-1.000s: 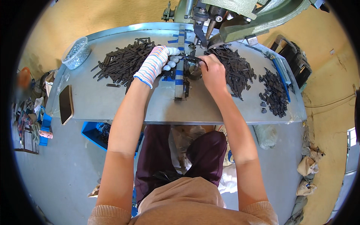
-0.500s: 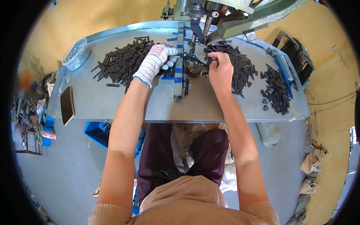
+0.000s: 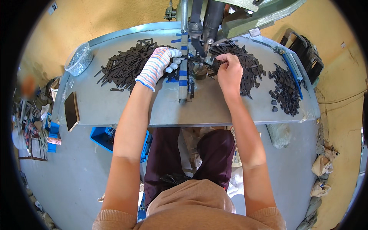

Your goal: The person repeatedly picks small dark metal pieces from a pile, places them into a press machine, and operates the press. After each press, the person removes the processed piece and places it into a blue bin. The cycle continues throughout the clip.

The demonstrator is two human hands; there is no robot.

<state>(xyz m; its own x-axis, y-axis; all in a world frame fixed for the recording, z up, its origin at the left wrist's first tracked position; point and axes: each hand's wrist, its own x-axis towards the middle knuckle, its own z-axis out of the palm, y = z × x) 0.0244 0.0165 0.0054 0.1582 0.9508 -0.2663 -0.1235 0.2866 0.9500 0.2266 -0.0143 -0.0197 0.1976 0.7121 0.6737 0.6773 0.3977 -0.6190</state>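
Note:
My left hand (image 3: 161,64), in a striped knit glove, pinches the near end of a thin black strip (image 3: 193,58). The strip reaches across the taped bar (image 3: 183,73) to the small round anvil (image 3: 200,72) of a green press (image 3: 260,18). On the other side my bare right hand (image 3: 230,73) is closed at the strip's far end, thumb and forefinger together; the part in its fingertips is mostly hidden. The dark press ram (image 3: 207,32) is down close over the strip. A heap of black slotted strips (image 3: 124,65) lies beside my left hand.
Another heap of black strips (image 3: 249,69) lies behind my right hand, and small black pieces (image 3: 285,92) lie farther right. A clear tub of small shiny parts (image 3: 79,59) and a phone (image 3: 71,111) are at the left. A blue bin (image 3: 103,140) stands below the table edge.
The press ram has come down toward the strip. My right hand has shifted slightly right, while my left hand stays nearly in place. The whole view has shifted slightly.

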